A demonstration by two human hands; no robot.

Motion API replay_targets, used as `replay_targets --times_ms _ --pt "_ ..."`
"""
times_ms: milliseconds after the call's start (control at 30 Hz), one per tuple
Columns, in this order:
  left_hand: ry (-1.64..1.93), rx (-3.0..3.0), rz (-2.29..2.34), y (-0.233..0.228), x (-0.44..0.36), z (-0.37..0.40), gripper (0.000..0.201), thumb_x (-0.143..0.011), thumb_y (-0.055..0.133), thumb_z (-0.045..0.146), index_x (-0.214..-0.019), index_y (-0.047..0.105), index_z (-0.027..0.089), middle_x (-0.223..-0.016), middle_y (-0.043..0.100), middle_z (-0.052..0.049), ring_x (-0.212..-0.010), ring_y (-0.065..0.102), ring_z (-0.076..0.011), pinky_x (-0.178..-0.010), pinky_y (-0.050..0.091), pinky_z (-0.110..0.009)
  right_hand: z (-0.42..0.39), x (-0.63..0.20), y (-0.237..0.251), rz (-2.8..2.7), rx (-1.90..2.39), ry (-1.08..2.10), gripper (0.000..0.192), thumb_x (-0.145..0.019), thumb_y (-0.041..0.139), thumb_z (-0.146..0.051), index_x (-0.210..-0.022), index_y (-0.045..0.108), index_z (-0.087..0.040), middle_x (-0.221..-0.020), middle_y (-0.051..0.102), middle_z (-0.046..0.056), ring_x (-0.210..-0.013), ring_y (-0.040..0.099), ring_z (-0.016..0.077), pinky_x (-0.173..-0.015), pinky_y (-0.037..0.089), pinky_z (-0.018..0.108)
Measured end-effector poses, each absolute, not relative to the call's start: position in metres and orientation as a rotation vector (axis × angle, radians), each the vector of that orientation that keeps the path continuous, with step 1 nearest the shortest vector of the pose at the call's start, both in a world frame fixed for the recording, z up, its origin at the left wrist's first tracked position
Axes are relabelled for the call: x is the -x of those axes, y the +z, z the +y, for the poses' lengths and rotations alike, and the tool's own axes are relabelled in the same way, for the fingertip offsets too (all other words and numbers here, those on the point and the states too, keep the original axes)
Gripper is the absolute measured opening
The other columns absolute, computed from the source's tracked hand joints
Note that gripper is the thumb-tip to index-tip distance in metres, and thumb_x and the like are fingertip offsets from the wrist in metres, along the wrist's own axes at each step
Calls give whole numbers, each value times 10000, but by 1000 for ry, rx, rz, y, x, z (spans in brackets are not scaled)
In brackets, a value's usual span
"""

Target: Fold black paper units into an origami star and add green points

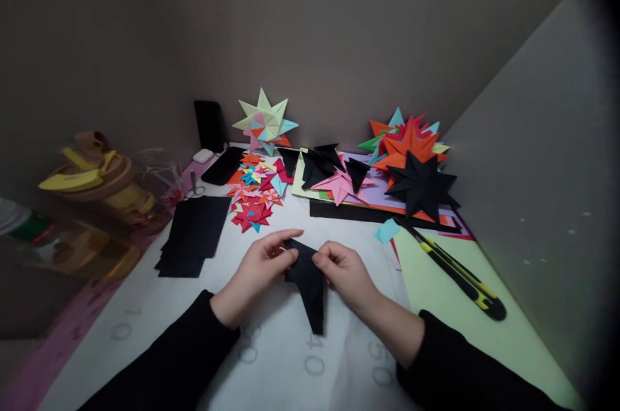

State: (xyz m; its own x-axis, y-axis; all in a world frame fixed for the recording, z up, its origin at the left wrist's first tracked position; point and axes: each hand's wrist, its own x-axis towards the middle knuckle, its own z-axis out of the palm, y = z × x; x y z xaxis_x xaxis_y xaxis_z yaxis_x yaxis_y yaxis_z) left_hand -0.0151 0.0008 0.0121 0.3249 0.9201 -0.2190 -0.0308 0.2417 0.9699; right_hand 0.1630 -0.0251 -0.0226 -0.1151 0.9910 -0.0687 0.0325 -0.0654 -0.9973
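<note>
Around the folded black paper (310, 288), the table (281, 372) leaves passage toward six o'clock; small paper stars (252, 212) block eleven, black sheets (196, 233) ten, the cutter (458, 273) three.

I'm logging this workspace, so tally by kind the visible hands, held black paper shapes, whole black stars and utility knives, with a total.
Left hand and right hand: 2
Held black paper shape: 1
Whole black star: 1
Utility knife: 1
Total: 5
</note>
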Motion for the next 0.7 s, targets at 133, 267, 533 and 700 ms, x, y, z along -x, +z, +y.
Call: replay_targets --times_ms 133,267,533,700 --pt "869 -1112 1109 13 15 2 223 -707 696 251 -899 734 144 -718 676 -29 -598 563 -113 -585 428 -232 -26 -161 -25 -1167 1100 1231 208 -837 615 -381 -930 501 -234 -695 530 -35 -565 478 103 -521 392 223" --pt "978 -1080 1208 8 17 5 321 -718 698 280 -1008 722 145 -750 701 -46 -623 591 -127 -608 448 -238 -30 -160 -25 -1283 976 1031 526 -812 631 -284 -1259 355 -320 -1288 459 89 -944 562 177 -699 489 296" --pt "978 -1171 1234 10 18 3 537 -730 693 291 -1240 608 143 -676 648 -7 -570 539 -114 -556 413 -227 -34 -157 -27 -1587 1123 968 640 -780 556 -110 -1363 359 -285 -1379 428 94 -1226 469 248 -1021 406 440" --pt "942 -1253 1230 14 19 4 455 -728 670 285 -1161 658 143 -802 675 -33 -577 516 -106 -554 405 -232 -31 -160 -25 -1328 1145 1056 403 -878 490 -223 -1278 466 -263 -1222 580 81 -1102 577 221 -945 469 395"
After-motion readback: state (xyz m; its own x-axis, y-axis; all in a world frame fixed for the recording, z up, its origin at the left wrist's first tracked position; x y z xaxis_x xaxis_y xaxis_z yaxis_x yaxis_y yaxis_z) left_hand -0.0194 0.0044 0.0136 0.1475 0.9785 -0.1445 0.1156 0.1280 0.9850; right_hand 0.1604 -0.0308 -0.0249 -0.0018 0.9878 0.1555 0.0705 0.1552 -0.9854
